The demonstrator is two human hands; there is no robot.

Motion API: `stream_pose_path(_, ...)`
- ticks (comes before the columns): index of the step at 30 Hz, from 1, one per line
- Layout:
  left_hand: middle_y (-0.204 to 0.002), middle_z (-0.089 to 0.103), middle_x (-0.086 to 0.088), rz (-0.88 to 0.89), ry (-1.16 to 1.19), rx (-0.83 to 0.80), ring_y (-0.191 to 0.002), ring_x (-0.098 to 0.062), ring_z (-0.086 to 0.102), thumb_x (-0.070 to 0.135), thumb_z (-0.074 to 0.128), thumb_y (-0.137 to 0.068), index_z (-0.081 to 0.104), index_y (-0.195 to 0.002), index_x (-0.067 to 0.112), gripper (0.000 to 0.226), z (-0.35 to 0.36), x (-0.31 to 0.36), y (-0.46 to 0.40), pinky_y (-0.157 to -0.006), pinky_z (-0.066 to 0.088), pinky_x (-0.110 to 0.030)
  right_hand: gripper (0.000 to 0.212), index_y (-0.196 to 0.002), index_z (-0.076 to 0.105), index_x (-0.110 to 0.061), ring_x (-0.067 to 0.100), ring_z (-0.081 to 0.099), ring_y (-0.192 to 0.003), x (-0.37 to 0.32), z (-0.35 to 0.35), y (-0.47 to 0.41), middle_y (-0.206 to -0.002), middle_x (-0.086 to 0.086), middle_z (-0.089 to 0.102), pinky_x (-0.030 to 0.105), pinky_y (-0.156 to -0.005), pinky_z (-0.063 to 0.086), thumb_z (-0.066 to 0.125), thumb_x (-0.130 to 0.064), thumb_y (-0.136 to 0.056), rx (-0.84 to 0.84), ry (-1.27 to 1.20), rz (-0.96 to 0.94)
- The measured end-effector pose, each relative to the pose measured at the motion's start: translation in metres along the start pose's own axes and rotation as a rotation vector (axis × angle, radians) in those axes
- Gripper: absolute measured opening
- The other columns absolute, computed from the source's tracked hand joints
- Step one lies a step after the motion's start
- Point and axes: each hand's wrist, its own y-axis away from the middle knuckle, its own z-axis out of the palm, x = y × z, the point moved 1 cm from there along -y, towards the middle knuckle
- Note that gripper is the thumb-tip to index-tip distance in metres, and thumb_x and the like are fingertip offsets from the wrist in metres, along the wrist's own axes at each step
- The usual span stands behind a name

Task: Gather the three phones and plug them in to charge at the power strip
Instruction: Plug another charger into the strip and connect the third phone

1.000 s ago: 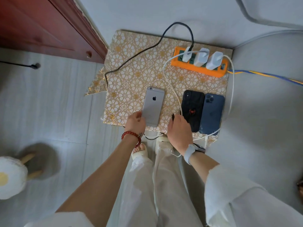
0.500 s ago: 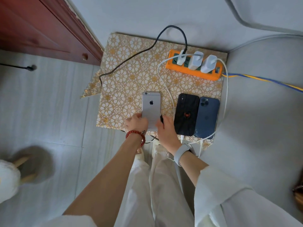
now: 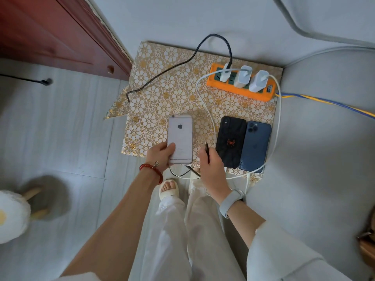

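Gripping silver phone [image 3: 180,138] in left hand [image 3: 160,156] fingers, right hand [image 3: 211,165] pinching plug [image 3: 207,148]

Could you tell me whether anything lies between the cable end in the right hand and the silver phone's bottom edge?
Nothing visible does: the right hand holds the black cable end beside the silver phone, only bare mat between.

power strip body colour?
Orange power strip, with dark green sockets; head view.

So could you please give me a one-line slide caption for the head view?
Left hand holds a silver phone while right hand brings a black cable plug toward it.
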Motion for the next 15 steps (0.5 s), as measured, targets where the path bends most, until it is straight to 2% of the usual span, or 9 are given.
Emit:
stream_pose_path(2,-0.076,0.056,-0.001,-0.003,0.154,0.018,-0.068,-0.011,0.054,0.011,0.050,-0.090,0.057,-0.090,0.008,0.009,-0.007,0.006,0.005,-0.054,0.052,-0.017,0.021,-0.085,0.045,-0.018,0.010,0.041,-0.059,-0.006,0.002,0.013,-0.063,-0.012,0.041,0.038,-0.068,0.038,0.033,-0.029,-0.098,-0.097,0.024,-0.005)
stream_pose_path(5,-0.079,0.056,-0.005,-0.013,0.325,0.075,-0.071,-0.015,0.055,0.009,0.050,-0.090,0.055,-0.077,0.008,0.013,-0.020,0.018,0.010,-0.051,0.054,-0.017,0.030,-0.111,0.053,-0.015,0.008,0.048,-0.076,-0.015,0.010,0.024,-0.087,-0.012,0.053,0.023,-0.079,0.036,0.027,-0.026,-0.099,-0.210,0.040,-0.006)
stream_pose_path(6,-0.079,0.055,-0.006,-0.007,0.348,0.078,-0.071,-0.016,0.055,0.009,0.050,-0.090,0.055,-0.077,0.008,0.014,-0.023,0.021,0.011,-0.049,0.054,-0.017,0.030,-0.109,0.056,-0.014,0.008,0.048,-0.073,-0.018,0.014,0.025,-0.088,-0.009,0.055,0.021,-0.075,0.037,0.030,-0.023,-0.098,-0.226,0.042,-0.014)
stream_pose_path(8,-0.080,0.056,-0.008,0.015,0.372,0.070,-0.072,-0.017,0.056,0.010,0.051,-0.089,0.055,-0.078,0.007,0.013,-0.028,0.027,0.015,-0.048,0.053,-0.016,0.024,-0.095,0.060,-0.009,0.014,0.046,-0.063,-0.027,0.021,0.027,-0.072,-0.005,0.052,0.025,-0.065,0.036,0.038,-0.017,-0.096,-0.222,0.030,-0.042)
stream_pose_path(10,-0.080,0.057,-0.008,0.036,0.381,0.058,-0.072,-0.018,0.056,0.010,0.051,-0.090,0.056,-0.078,0.006,0.013,-0.030,0.032,0.020,-0.048,0.053,-0.016,0.021,-0.087,0.061,-0.004,0.018,0.044,-0.058,-0.035,0.026,0.028,-0.060,-0.004,0.047,0.030,-0.063,0.036,0.043,-0.015,-0.093,-0.210,-0.002,-0.064)
stream_pose_path(15,-0.080,0.057,-0.009,0.069,0.424,0.046,-0.071,-0.018,0.057,0.010,0.050,-0.090,0.056,-0.080,0.005,0.012,-0.030,0.039,0.030,-0.050,0.054,-0.017,0.024,-0.073,0.060,-0.004,0.025,0.040,-0.054,-0.048,0.028,0.026,-0.051,0.007,0.044,0.041,-0.060,0.042,0.049,-0.018,-0.089,-0.221,0.012,-0.108)
